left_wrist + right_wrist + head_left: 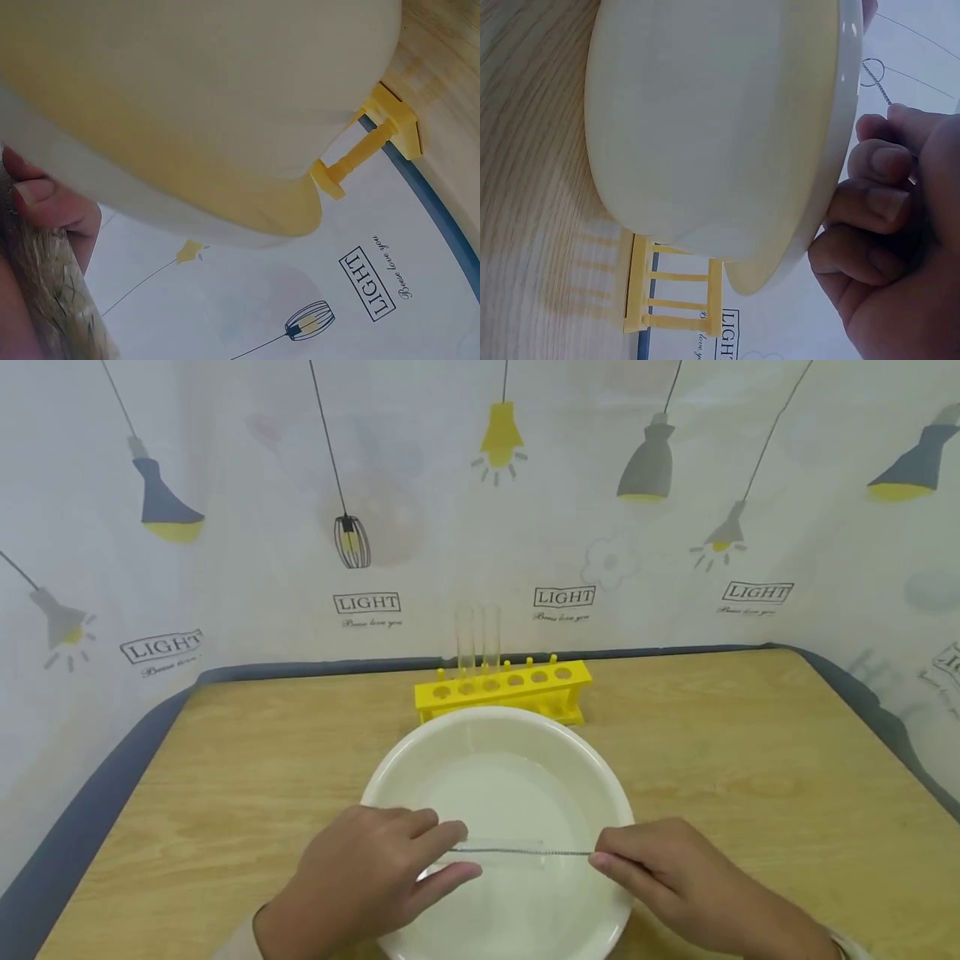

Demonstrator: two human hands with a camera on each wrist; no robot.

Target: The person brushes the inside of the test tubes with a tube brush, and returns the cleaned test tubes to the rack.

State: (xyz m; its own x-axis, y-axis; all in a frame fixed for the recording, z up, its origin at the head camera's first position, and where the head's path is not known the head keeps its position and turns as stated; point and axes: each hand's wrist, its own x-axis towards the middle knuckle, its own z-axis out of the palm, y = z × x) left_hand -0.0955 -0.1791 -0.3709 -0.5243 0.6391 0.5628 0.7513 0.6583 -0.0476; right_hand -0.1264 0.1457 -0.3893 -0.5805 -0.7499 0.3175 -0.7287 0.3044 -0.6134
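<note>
A white basin [510, 777] is backed at 12 o'clock by a yellow test-tube rack [525, 692]. Above the basin, by the left hand [375, 868] (9 o'clock) a clear test tube [510, 861] is gripped; by the right hand [690, 881] (3 o'clock), its inserted wire-handled brush [567, 853].

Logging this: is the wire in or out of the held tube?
Partly in: the wire leads from inside the tube to the right hand.

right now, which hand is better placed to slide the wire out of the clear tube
Likely the right hand: it pinches the wire outside the clear tube, which the left hand holds.
</note>
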